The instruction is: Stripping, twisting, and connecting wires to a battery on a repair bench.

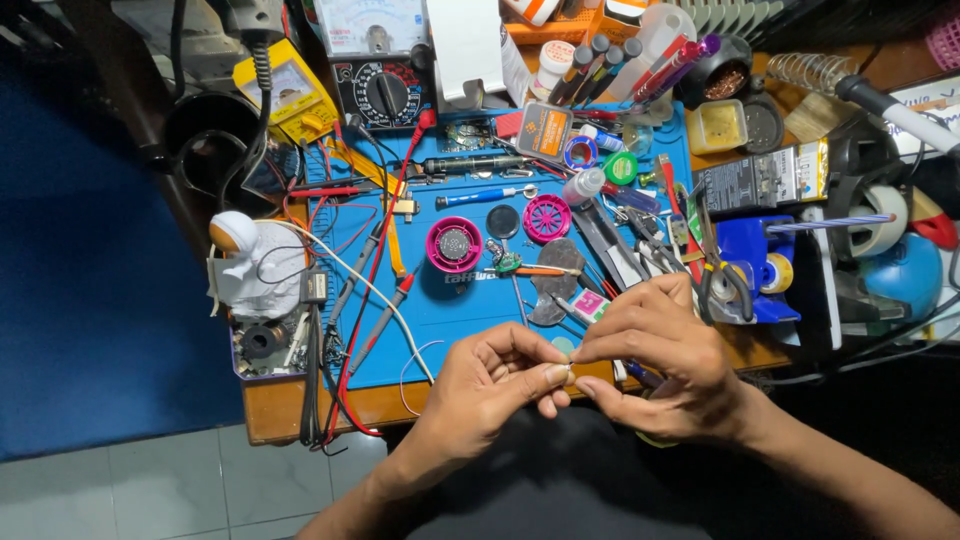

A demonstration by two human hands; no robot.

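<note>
Cluttered with tools, our bench (300, 415) carries a blue mat (450, 310). Two pink round parts (454, 245) lie there, an orange square label (543, 130) behind. Our left hand (490, 385) and right hand (660, 360) meet fingertip to fingertip, pinching something too small to identify.

Two bare forearms are seen, no sleeves worn. No rings, watch or bands are visible on the left hand (487, 385) or right hand (660, 350). Short, unpainted fingernails are shown. Dark clothing is worn on the lap below.
</note>
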